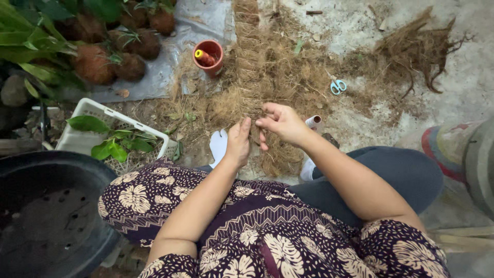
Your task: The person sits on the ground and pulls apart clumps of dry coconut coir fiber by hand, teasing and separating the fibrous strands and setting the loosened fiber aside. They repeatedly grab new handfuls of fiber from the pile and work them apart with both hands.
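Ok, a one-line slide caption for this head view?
Seated person's left hand and right hand work a coconut-fibre strip on the ground, scissors nearby.

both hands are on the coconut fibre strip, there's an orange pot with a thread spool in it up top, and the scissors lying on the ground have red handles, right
Not quite: the scissors have light blue handles, not red, as the head view shows. The rest holds: the left hand and right hand are on the fibre strip, and the orange pot holds a thread spool.
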Available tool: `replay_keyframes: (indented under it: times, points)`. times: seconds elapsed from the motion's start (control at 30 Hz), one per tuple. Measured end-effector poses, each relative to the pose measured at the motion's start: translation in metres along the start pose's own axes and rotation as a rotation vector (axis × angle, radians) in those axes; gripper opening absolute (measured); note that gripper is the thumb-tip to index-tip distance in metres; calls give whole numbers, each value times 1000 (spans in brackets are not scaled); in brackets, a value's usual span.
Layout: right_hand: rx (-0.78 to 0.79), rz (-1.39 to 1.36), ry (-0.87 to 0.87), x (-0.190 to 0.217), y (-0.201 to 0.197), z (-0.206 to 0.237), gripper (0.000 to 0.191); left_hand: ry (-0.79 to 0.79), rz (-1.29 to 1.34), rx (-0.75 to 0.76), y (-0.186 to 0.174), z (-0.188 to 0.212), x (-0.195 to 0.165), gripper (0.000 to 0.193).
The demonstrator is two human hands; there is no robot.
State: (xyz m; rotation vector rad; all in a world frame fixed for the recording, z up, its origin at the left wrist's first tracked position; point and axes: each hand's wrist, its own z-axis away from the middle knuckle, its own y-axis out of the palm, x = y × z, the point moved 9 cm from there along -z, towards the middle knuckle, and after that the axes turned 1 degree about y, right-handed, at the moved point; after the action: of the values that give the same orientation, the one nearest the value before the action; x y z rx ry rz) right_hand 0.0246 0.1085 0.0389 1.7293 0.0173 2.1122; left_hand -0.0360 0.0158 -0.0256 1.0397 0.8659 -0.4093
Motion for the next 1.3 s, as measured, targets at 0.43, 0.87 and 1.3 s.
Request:
replay_keyframes:
  times: [0.43,0.87,1.3]
  points:
    - [-269,959,52,23,-11,10,29,-42,-15,-63,1,-4,-11,29]
    - [-238,1099,-325,97,39,52,11,230,7,-60,-5,0,-9,35]
    - [-357,985,-226,109,9,45,15,172,76,0,43,17,-64,41]
